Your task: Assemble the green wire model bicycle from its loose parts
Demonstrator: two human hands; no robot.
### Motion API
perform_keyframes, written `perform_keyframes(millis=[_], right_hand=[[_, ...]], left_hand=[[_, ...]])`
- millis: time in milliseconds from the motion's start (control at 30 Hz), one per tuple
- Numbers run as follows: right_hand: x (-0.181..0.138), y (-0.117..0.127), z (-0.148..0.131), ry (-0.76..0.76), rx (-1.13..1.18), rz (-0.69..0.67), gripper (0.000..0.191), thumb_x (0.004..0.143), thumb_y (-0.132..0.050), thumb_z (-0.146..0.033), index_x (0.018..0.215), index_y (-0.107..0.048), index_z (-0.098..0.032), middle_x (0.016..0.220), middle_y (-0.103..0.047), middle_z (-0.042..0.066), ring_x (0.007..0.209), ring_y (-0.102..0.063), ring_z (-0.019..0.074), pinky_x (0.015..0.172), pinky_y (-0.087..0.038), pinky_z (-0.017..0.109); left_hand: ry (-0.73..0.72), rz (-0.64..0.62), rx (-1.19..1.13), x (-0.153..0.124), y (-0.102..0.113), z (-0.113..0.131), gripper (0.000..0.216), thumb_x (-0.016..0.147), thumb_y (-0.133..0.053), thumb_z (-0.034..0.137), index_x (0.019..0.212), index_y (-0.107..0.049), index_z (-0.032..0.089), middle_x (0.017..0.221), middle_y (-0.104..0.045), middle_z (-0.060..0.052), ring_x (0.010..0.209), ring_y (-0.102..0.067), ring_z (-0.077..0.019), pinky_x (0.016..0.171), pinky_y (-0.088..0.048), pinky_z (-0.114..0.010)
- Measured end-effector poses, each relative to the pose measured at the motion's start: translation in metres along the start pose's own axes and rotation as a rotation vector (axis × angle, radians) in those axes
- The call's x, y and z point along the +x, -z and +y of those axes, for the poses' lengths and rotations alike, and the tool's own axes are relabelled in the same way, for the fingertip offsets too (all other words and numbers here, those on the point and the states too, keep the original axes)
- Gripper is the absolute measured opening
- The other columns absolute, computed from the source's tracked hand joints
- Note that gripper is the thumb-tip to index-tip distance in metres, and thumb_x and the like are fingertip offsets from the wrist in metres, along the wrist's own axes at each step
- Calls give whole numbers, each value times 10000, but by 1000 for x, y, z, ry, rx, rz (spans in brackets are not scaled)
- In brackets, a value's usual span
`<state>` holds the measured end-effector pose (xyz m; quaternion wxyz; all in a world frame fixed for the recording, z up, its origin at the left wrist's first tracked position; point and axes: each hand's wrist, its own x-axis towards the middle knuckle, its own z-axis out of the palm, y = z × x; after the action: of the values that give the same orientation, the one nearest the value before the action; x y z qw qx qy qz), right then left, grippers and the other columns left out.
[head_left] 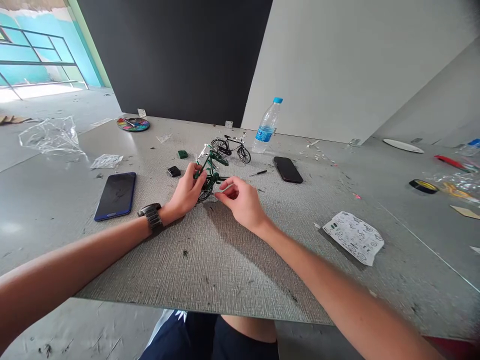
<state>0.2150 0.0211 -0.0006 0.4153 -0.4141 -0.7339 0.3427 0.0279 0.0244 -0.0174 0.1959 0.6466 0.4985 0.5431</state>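
A green model bicycle [213, 176] stands tilted on the table between my two hands. My left hand [192, 187], with a dark watch on the wrist, is closed around its frame. Close to the lower wheel, my right hand [238, 197] has thumb and fingers drawn together in a pinch; whatever it pinches is too small to make out. Behind them a black model bicycle [231, 147] stands upright. A small screwdriver [258, 173] lies to the right of the green bicycle. Left of it are a green piece [182, 154] and a black piece [174, 171].
Phones lie on both sides, one blue-edged [115, 195] and one black [288, 169]. A water bottle [267, 127] stands by the back board. Printed instruction paper [354, 237] lies at right, beyond it black tape [423, 186]. A paint palette [133, 124] and plastic wrap [52, 137] are at left.
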Motion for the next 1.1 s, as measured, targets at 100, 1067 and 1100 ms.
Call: perform_keyframes(millis=[100,1067,1100], right_hand=[[2,-2,5,-71,44,13,223,809,-748,-357,830,-576,-217,678,-647,-10,616,-603,157,599,-469,304],[-5,4,-10,461,-206,34,109,1048,-485,-326,1069,-564,-253,981,-731,18,861,-700,154,793,-539,307],[-5,3,-10,471,-211,29,106,1047,-488,-322,1067,-564,-251,979,-732,19,858,-700,155,786,-537,305]], left_hand=[[-12,-42,24,-3,0,3,86,988,-487,296,1019,-454,223,857,-560,-4,714,-519,-138,668,-424,-314],[468,-203,-343,3,-1,2,218,859,-658,366,904,-590,163,780,-577,-11,664,-519,-128,550,-370,-253],[461,-200,-330,3,-1,2,220,857,-658,368,896,-588,163,774,-571,-9,665,-512,-127,552,-369,-253]])
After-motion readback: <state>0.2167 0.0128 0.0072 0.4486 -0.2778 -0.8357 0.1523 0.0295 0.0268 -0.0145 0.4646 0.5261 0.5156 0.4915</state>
